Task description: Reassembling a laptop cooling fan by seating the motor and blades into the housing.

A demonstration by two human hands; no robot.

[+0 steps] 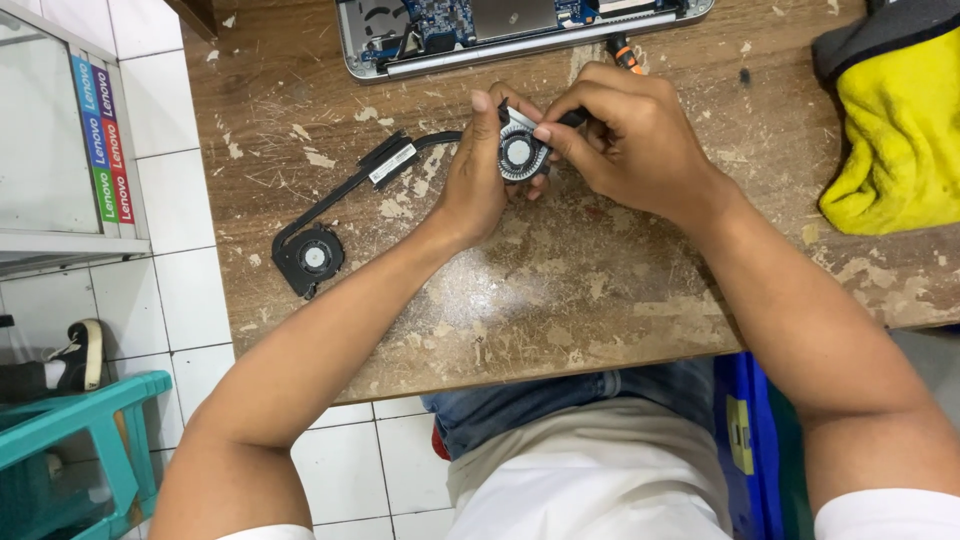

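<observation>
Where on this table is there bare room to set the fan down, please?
Bare wood lies along the near table edge, below both hands, and between the right hand and yellow cloth. It is crowded from the left hand and fan up to the laptop, and left by the heat pipe.

A worn wooden table carries an opened laptop at twelve o'clock, a yellow cloth at three, and a black fan with its pipe at nine.

Worn wooden surface: opened silver laptop chassis at far edge. Small round cooling fan held above surface centre, between both hands. Black heat-pipe assembly with second round fan lies left. Yellow cloth lies right. Teal plastic stool on floor, lower left.
</observation>
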